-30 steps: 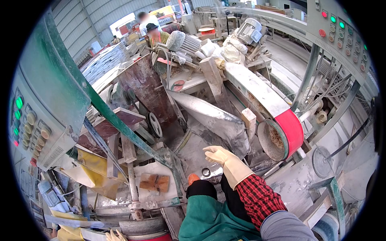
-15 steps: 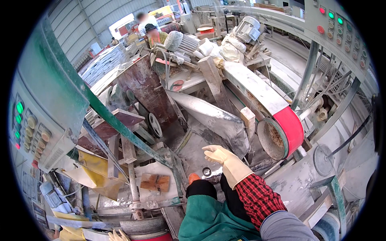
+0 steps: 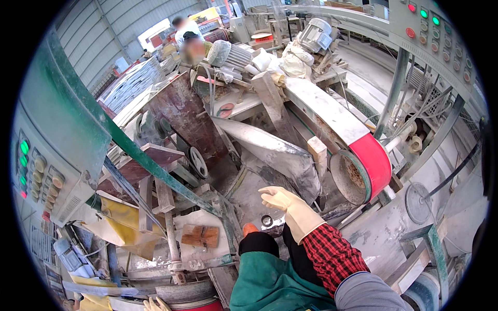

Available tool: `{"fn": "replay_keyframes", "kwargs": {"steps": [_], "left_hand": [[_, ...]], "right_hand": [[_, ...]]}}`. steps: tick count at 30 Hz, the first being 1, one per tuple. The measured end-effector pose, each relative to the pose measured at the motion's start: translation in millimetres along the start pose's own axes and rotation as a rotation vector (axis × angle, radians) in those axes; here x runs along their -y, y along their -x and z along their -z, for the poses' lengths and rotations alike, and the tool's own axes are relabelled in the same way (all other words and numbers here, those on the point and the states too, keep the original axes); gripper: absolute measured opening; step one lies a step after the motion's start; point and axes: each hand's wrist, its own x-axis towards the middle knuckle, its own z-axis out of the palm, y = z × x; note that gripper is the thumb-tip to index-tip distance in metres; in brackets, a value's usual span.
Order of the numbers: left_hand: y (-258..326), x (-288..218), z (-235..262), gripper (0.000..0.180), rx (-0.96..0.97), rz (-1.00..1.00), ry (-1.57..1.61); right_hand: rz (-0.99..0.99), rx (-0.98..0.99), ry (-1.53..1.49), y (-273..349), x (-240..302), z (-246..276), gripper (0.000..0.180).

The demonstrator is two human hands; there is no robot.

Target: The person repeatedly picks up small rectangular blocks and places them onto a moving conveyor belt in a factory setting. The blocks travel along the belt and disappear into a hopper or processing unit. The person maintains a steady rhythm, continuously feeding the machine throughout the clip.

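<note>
My right hand (image 3: pixel 287 205), in a cream rubber glove with a red-and-black checked sleeve, hangs in front of me above the dusty floor. Its fingers are loosely stretched and hold nothing. Nearest to it are a grey, dust-covered sheet panel (image 3: pixel 275 150) and a belt machine with a red belt end (image 3: pixel 374 165) around a round drum (image 3: pixel 348 177). At the lower edge, left of my green apron (image 3: pixel 275 287), only the gloved fingers of my left hand (image 3: pixel 155 305) show. They are spread beside another drum with a red band (image 3: pixel 199 305).
Control panels stand at left (image 3: pixel 44 176) and upper right (image 3: pixel 436 36). A slanting green bar (image 3: pixel 150 167) crosses on the left, near a wooden block (image 3: pixel 200 236). Electric motors (image 3: pixel 316 35) sit on the machinery ahead. Two people (image 3: pixel 187 33) are farther back.
The whole view has shifted slightly. My left fingers show a little farther right at the lower edge. My right hand keeps almost the same pose.
</note>
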Motion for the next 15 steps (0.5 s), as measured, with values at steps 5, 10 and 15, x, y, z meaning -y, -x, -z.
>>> {"fn": "replay_keyframes", "kwargs": {"steps": [5,10,15], "left_hand": [[2.6,-1.1,-3.7,0.046,-0.002,-0.006,0.008],[4.6,-1.3,-6.7,0.047,0.015,0.008,0.029],[-2.6,23.2,-25.9,0.051,0.065,-0.082,0.068]], "right_hand": [[-0.018,-0.032,0.011,1.8,1.7,-1.3,0.043],[-0.016,-0.041,0.069,1.3,1.6,-0.5,0.041],[-0.013,-0.047,0.068,2.4,2.1,0.9,0.041]]}}
